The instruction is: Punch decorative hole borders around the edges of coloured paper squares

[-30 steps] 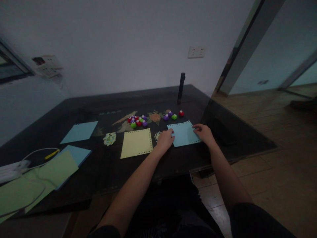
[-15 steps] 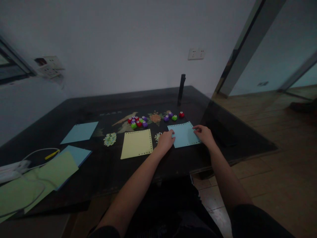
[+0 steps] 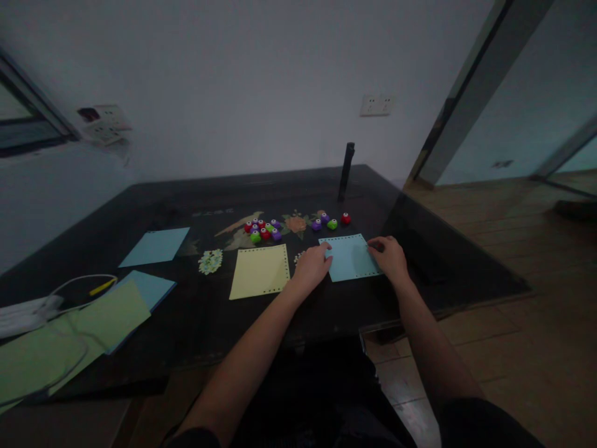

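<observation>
My grip: both hands flat on one blue paper sheet point(image 3: 351, 257). Left hand point(image 3: 311, 267) lies on its left edge, fingers loosely spread, palm down, pinching nothing. Right hand point(image 3: 390, 257) lies on the right edge, fingers extended over the paper, also nothing pinched. The sheet lies flat on the dark worktop point(image 3: 196, 317), near its front right part. It's thin, squarish, matte, w/ a row of small punched holes along the edges.

Just left of it, w/ my left hand between: a pale yellow sheet point(image 3: 259, 271), same squarish shape, punched holes along its right and bottom edges. A small heap of pale punched-out bits point(image 3: 298, 256) shows between the two sheets, partly hidden by my hand.

Behind the sheets, small glossy plastic paper punches, rounded blocks w/ a light button on top. Left cluster point(image 3: 261, 229): approx 9, red, purple, green; too small and packed to count for sure. Right group point(image 3: 330, 220): 4, two purple, one green, one red.

Worktop is glossy black w/ a painted flower motif point(image 3: 295, 223) in the middle. A white-green flowery patch point(image 3: 209, 261) sits left of the yellow sheet; can't tell if painted or loose bits.

Further left: one plain blue sheet point(image 3: 155, 246), no holes seen. At the front left corner, a stack of green and blue papers point(image 3: 93, 326), a white cable point(image 3: 74, 292) looped over it, and a yellow pen-like stick point(image 3: 101, 287).

Back of the worktop: one upright black cylinder point(image 3: 346, 172). White wall socket point(image 3: 377, 104) above it.
</observation>
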Action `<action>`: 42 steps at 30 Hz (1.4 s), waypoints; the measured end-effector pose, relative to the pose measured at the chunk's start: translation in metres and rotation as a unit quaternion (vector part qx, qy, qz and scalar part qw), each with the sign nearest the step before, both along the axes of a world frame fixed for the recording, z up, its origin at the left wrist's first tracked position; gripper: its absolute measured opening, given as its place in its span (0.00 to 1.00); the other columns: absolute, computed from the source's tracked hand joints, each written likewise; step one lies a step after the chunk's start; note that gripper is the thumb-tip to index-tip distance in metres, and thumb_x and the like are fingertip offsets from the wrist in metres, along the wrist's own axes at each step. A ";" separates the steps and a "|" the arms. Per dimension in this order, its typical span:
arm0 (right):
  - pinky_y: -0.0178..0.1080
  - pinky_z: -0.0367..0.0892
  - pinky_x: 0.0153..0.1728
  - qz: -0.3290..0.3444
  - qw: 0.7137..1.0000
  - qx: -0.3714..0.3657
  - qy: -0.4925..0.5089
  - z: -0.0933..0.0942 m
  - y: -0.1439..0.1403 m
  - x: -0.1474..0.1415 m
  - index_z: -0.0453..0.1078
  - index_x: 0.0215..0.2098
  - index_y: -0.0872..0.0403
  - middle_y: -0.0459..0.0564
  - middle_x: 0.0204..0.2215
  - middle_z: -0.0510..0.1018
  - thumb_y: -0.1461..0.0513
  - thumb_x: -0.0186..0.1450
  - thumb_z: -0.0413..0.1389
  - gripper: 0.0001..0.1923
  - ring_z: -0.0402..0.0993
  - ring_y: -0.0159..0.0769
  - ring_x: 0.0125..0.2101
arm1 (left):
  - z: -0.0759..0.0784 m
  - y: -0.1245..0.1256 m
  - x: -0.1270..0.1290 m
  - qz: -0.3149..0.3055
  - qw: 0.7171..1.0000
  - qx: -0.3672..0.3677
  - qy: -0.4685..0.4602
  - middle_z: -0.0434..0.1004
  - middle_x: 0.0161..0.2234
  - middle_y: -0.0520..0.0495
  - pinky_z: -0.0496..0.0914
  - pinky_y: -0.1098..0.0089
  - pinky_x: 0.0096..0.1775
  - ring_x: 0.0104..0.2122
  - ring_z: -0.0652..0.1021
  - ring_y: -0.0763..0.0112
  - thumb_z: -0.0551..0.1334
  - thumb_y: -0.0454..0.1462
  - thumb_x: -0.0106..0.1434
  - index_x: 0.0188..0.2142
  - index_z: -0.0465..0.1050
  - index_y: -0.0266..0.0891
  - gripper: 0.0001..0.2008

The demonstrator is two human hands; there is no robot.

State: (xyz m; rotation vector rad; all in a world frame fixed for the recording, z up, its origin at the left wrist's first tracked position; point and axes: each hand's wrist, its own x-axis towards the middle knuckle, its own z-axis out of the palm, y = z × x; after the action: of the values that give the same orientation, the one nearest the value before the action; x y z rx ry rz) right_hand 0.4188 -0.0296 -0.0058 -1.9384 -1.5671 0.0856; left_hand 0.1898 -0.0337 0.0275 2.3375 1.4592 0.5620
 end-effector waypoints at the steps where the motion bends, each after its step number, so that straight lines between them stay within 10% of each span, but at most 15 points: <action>1: 0.37 0.60 0.33 0.010 1.000 0.012 0.005 0.003 0.000 -0.003 0.75 0.36 0.53 0.48 0.31 0.68 0.63 0.56 0.55 0.10 0.66 0.35 0.32 | 0.006 -0.001 -0.006 -0.008 1.000 0.007 -0.015 0.77 0.33 0.49 0.68 0.69 0.37 0.35 0.76 0.66 0.56 0.37 0.62 0.46 0.68 0.43 0.12; 6: 0.38 0.61 0.35 0.107 0.992 0.062 0.023 0.027 -0.002 -0.038 0.74 0.34 0.54 0.49 0.29 0.71 0.64 0.58 0.53 0.08 0.66 0.36 0.31 | 0.023 0.009 -0.066 -0.040 0.995 0.055 -0.077 0.76 0.33 0.50 0.68 0.70 0.38 0.33 0.75 0.71 0.55 0.37 0.62 0.42 0.70 0.41 0.10; 15: 0.38 0.63 0.41 0.341 0.940 -0.008 -0.027 0.051 0.024 -0.162 0.74 0.36 0.54 0.51 0.35 0.77 0.64 0.60 0.54 0.08 0.70 0.38 0.38 | -0.019 0.043 -0.191 0.078 0.988 0.135 -0.001 0.74 0.41 0.44 0.65 0.62 0.50 0.46 0.72 0.64 0.57 0.34 0.60 0.39 0.72 0.39 0.09; 25: 0.51 0.61 0.47 0.334 0.919 -0.068 -0.200 0.014 0.053 -0.213 0.67 0.50 0.60 0.64 0.50 0.68 0.52 0.60 0.56 0.26 0.59 0.55 0.53 | -0.044 0.042 -0.194 0.086 0.990 0.073 0.087 0.66 0.53 0.39 0.60 0.55 0.53 0.53 0.65 0.54 0.59 0.48 0.58 0.54 0.64 0.38 0.27; 42: 0.46 0.62 0.44 0.337 0.916 -0.052 -0.209 0.009 0.053 -0.211 0.68 0.48 0.56 0.60 0.49 0.68 0.51 0.60 0.56 0.23 0.62 0.49 0.49 | -0.042 0.041 -0.195 0.078 0.988 0.089 0.099 0.67 0.46 0.40 0.62 0.58 0.51 0.48 0.67 0.55 0.59 0.49 0.57 0.51 0.68 0.39 0.25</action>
State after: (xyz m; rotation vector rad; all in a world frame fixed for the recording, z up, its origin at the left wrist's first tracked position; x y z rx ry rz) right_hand 0.2077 0.0235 0.0027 -1.4557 -2.5142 0.0402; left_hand -0.0057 0.0073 -0.0144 2.4907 1.7601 0.5328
